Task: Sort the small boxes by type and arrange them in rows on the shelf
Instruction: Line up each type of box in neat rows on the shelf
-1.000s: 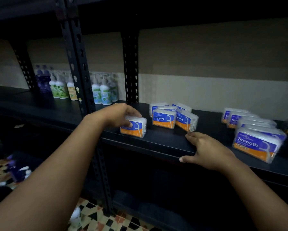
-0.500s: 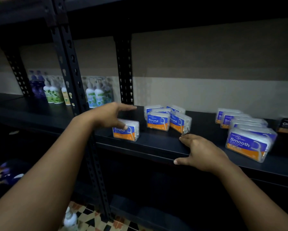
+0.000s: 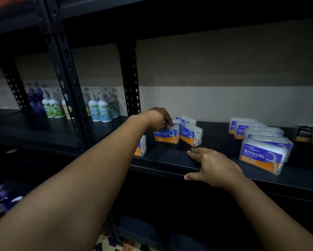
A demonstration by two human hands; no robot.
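Black metal shelf [image 3: 170, 161], dimly lit: "Round" boxes [image 3: 167, 135] clustered near its middle, one more box [image 3: 141, 146] just left of them and half hidden behind the left forearm, a row of "Smooth" boxes [image 3: 261, 155] well apart to the right, a dark box [image 3: 305, 134] beyond those. Left hand [image 3: 158, 119] down on top of the front "Round" box, fingers curled over its upper edge, grip not clearly readable; right hand [image 3: 212, 166] flat and spread on the shelf's front edge, fingertips just below the angled "Round" box. Pump bottles [image 3: 99, 107] farther left on the same level.
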